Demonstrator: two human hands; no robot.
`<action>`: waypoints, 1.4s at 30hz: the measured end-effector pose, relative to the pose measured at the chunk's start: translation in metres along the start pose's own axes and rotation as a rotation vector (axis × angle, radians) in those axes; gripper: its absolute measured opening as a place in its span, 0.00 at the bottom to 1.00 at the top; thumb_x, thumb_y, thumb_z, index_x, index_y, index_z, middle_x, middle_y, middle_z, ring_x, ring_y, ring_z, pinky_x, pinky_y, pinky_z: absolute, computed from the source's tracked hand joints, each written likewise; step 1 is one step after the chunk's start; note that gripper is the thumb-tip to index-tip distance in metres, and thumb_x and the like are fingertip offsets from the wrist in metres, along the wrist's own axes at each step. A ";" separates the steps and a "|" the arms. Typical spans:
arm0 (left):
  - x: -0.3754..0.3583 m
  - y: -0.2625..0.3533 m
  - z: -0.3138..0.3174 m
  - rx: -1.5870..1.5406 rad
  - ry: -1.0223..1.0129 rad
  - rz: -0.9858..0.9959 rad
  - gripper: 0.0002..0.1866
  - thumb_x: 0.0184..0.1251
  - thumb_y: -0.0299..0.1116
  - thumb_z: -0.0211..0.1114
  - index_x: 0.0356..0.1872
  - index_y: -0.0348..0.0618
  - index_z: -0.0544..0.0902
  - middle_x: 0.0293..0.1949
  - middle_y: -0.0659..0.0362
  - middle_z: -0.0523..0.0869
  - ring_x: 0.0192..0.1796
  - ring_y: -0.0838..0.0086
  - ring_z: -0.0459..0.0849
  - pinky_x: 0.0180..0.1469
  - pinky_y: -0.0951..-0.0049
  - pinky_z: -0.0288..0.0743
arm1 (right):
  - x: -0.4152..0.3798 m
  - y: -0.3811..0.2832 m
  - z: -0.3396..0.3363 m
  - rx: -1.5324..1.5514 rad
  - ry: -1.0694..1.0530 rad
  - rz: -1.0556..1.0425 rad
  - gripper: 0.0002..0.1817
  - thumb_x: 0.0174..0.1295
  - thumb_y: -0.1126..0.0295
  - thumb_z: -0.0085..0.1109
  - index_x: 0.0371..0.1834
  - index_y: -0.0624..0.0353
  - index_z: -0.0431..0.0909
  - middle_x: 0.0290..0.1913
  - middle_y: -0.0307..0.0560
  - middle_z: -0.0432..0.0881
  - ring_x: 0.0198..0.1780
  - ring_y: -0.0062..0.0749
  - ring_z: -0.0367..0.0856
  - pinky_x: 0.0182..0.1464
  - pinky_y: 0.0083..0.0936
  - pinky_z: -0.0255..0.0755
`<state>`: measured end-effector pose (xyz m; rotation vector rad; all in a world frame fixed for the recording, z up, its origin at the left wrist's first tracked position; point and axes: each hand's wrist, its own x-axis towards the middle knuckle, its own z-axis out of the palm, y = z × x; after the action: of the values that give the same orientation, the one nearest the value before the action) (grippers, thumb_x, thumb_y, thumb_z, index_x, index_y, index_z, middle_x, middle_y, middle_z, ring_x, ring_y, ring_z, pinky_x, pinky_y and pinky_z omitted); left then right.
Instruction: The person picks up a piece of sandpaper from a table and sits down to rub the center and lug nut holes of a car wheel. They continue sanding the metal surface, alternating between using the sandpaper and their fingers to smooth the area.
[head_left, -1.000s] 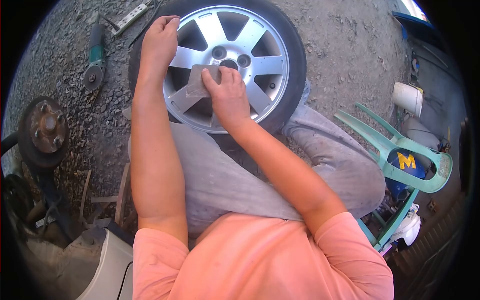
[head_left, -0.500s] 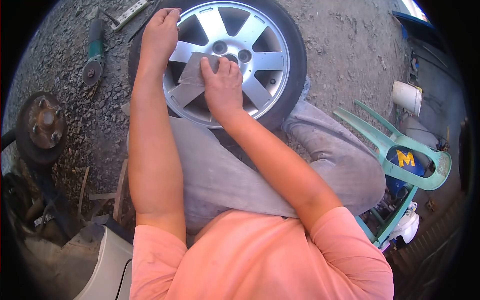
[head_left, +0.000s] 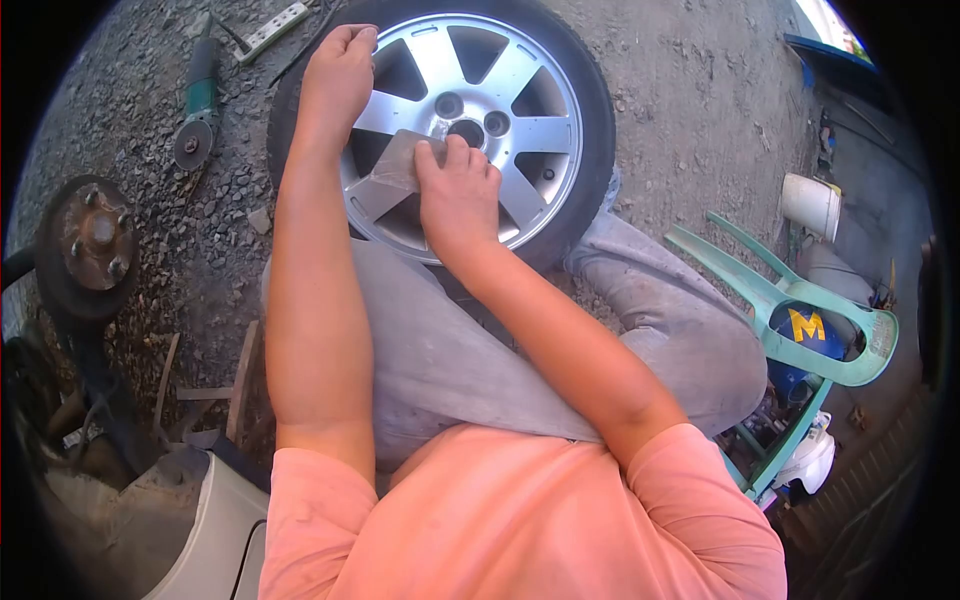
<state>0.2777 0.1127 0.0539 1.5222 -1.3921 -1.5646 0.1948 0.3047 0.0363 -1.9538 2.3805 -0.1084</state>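
Note:
A silver alloy wheel (head_left: 522,196) with a black tyre (head_left: 590,70) lies tilted in front of my crossed legs. My right hand (head_left: 460,200) presses a grey-brown sheet of sandpaper (head_left: 398,163) against the lower left spokes, just below the hub. Part of the sheet is hidden under the fingers. At the wheel's upper left, my left hand (head_left: 340,80) has its fingers curled in at the rim's edge, gripping it. The underside of those fingers is out of sight.
An angle grinder (head_left: 200,95) and a white power strip (head_left: 272,32) lie on gravel at the left. Below them is a rusty wheel hub (head_left: 98,235). On the right are a green plastic chair (head_left: 770,290), a white bucket (head_left: 811,206) and a blue container (head_left: 800,330).
My whole view has shifted slightly, so everything sits a little lower in it. The right hand and sandpaper have slid slightly right across the wheel. The left hand keeps its place.

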 end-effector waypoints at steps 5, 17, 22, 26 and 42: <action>0.004 -0.009 0.001 0.051 -0.063 0.059 0.22 0.79 0.44 0.59 0.63 0.40 0.84 0.54 0.58 0.90 0.50 0.71 0.84 0.55 0.70 0.77 | 0.007 0.027 -0.017 -0.018 -0.155 -0.008 0.27 0.66 0.70 0.60 0.70 0.49 0.77 0.52 0.51 0.80 0.58 0.48 0.79 0.55 0.44 0.73; -0.001 -0.009 0.002 0.207 -0.173 0.005 0.25 0.79 0.47 0.59 0.66 0.41 0.82 0.56 0.54 0.90 0.52 0.68 0.87 0.54 0.67 0.77 | 0.002 0.035 -0.011 -0.327 -0.147 -0.303 0.30 0.67 0.61 0.63 0.75 0.39 0.75 0.65 0.64 0.78 0.55 0.68 0.83 0.45 0.56 0.85; -0.008 -0.002 0.001 0.189 -0.179 0.000 0.24 0.79 0.47 0.58 0.66 0.42 0.83 0.55 0.56 0.90 0.50 0.69 0.86 0.52 0.69 0.77 | 0.000 0.041 0.000 -0.242 -0.119 -0.280 0.32 0.66 0.66 0.63 0.76 0.38 0.72 0.69 0.63 0.75 0.59 0.67 0.80 0.47 0.58 0.84; -0.010 -0.005 0.003 0.130 -0.148 0.006 0.23 0.80 0.46 0.58 0.65 0.42 0.84 0.52 0.57 0.90 0.46 0.71 0.84 0.50 0.70 0.76 | 0.022 0.041 -0.003 -0.177 -0.149 -0.133 0.33 0.65 0.70 0.62 0.75 0.37 0.73 0.68 0.60 0.76 0.58 0.63 0.80 0.48 0.53 0.84; -0.004 -0.005 0.003 0.088 -0.107 0.038 0.21 0.80 0.44 0.58 0.63 0.43 0.85 0.48 0.60 0.90 0.45 0.74 0.82 0.51 0.72 0.75 | -0.005 0.029 -0.006 -0.168 -0.105 -0.201 0.33 0.61 0.71 0.64 0.73 0.39 0.76 0.69 0.53 0.77 0.57 0.53 0.81 0.50 0.42 0.84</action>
<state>0.2769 0.1186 0.0503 1.4723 -1.5587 -1.6016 0.1672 0.3153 0.0393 -2.2093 2.1875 0.1865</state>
